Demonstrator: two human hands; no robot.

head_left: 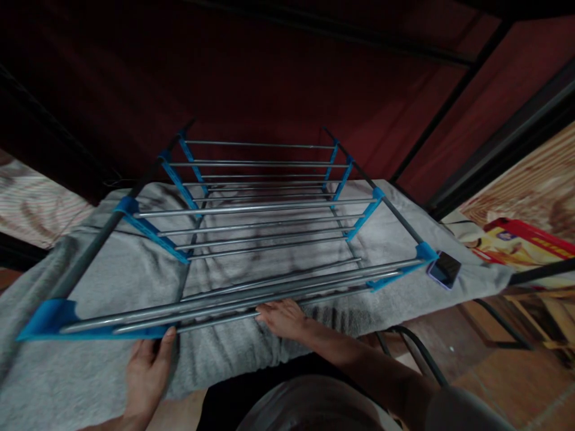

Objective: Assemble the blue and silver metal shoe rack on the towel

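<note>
A rack of grey metal tubes with blue plastic brackets, which looks like a shoe rack (260, 208), lies on a grey blanket in front of me. At its near left, my left hand (148, 368) is closed on the inner end of the near blue bracket (135, 333), thumb on top and fingers partly hidden beneath. My right hand (283, 317) grips the nearest metal tube (220, 322) close to its middle, fingers curled over it. Just behind, a thin tube (278, 277) slants, its right end apart from the near right bracket (386, 281).
The grey blanket (103, 275) covers the surface under the rack. A phone (444, 269) lies by the right bracket. A red and yellow box (523, 242) stands at the right. Dark red panels (269, 78) with dark bars close off the back. A curved metal tube (420, 350) stands near my right arm.
</note>
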